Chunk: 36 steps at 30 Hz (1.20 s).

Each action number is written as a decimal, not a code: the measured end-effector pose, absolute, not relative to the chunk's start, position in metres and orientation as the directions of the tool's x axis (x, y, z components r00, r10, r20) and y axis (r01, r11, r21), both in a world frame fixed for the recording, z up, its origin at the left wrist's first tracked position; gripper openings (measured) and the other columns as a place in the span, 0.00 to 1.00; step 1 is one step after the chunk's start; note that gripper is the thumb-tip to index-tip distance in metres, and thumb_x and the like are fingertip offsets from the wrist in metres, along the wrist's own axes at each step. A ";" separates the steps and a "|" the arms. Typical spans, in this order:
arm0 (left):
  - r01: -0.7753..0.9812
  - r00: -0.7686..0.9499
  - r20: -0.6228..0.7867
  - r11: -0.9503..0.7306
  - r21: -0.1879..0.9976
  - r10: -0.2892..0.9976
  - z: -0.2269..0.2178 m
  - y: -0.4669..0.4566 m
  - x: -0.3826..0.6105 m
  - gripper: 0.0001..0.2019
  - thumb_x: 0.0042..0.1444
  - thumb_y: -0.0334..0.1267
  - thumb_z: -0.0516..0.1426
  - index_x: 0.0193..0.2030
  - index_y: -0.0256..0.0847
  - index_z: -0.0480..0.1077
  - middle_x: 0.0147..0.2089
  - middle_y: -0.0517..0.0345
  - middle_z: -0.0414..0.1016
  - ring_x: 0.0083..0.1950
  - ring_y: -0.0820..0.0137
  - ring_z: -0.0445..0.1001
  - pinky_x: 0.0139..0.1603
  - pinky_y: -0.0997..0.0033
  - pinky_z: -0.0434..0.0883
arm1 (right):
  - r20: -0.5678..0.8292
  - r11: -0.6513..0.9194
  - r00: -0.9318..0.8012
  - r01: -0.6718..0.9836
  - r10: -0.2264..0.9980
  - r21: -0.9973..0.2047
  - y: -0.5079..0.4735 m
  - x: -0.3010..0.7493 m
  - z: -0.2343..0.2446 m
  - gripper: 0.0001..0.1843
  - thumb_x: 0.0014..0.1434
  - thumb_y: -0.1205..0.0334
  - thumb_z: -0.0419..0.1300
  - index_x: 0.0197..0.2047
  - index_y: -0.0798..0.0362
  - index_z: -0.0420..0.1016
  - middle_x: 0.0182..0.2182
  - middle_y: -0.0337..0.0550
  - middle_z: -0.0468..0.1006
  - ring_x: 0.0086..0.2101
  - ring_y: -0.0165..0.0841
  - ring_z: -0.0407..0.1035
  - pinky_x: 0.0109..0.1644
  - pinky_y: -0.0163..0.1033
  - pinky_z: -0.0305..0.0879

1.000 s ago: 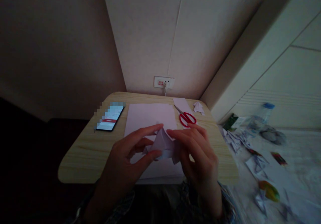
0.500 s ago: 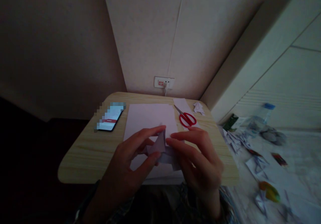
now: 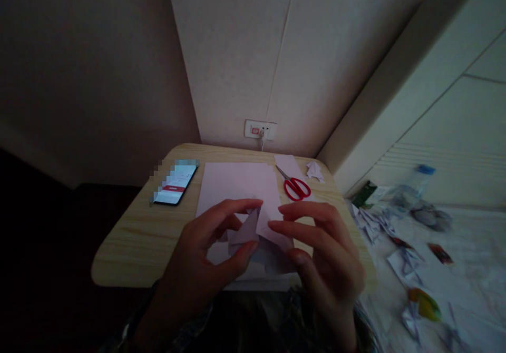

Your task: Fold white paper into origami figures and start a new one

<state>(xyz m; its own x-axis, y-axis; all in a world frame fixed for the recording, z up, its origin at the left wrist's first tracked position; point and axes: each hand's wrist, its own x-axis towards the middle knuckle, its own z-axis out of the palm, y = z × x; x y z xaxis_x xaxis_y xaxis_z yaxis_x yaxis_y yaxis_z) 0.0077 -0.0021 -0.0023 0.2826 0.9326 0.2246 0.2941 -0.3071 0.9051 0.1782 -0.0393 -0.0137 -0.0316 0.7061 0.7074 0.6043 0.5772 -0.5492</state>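
Observation:
A small piece of folded white paper [image 3: 245,231] is pinched between the thumb and forefinger of my left hand [image 3: 211,250]. My right hand [image 3: 328,253] has its thumb at the paper's lower right corner and its fingertips on the right-hand flap, which stands partly raised. Beneath both hands lies a stack of white sheets [image 3: 237,179] on the small wooden table [image 3: 134,242]. Red-handled scissors [image 3: 296,188] rest just beyond my right hand, partly over a white paper strip [image 3: 285,161].
A phone [image 3: 176,184] with a lit screen lies at the table's left. A folded paper piece [image 3: 314,171] sits at the far right corner. Behind is a wall socket [image 3: 260,129] with a plug. To the right are paper scraps [image 3: 371,224] and a plastic bottle [image 3: 419,182].
My right hand has shifted slightly right and its thumb has come into view at the paper's edge. The right flap has spread wider. My left hand keeps its pinch.

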 end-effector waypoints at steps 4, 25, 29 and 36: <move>0.281 0.367 0.203 -0.316 0.906 0.908 -0.001 -0.001 0.001 0.18 0.48 0.34 0.57 0.48 0.47 0.73 0.40 0.57 0.78 0.37 0.69 0.74 0.33 0.76 0.72 | 0.622 0.526 -0.016 0.550 0.783 -0.649 -0.042 0.182 -0.007 0.12 0.62 0.57 0.54 0.46 0.43 0.75 0.47 0.44 0.69 0.49 0.40 0.65 0.51 0.49 0.67; 0.220 0.534 0.090 -0.241 0.945 0.841 0.002 -0.004 -0.004 0.16 0.46 0.38 0.60 0.44 0.46 0.74 0.37 0.59 0.77 0.36 0.69 0.73 0.36 0.74 0.71 | 0.528 0.519 -0.083 0.364 0.845 -0.773 -0.039 0.181 -0.009 0.06 0.59 0.59 0.58 0.32 0.47 0.74 0.51 0.43 0.70 0.54 0.40 0.63 0.56 0.50 0.65; 0.210 0.590 0.073 -0.241 0.948 0.804 0.002 0.000 -0.008 0.15 0.45 0.38 0.60 0.43 0.47 0.75 0.36 0.61 0.77 0.36 0.69 0.72 0.36 0.74 0.70 | 0.470 0.490 -0.144 0.332 0.871 -0.806 -0.039 0.182 -0.008 0.09 0.59 0.56 0.58 0.31 0.48 0.74 0.50 0.44 0.70 0.53 0.40 0.64 0.55 0.49 0.67; 0.120 0.652 0.017 -0.125 0.985 0.758 -0.001 0.003 -0.012 0.13 0.47 0.41 0.62 0.42 0.48 0.75 0.33 0.63 0.75 0.33 0.72 0.71 0.31 0.78 0.68 | 0.424 0.480 -0.227 0.353 0.877 -0.803 -0.042 0.182 -0.003 0.06 0.59 0.58 0.59 0.32 0.48 0.74 0.53 0.41 0.68 0.55 0.37 0.62 0.57 0.45 0.64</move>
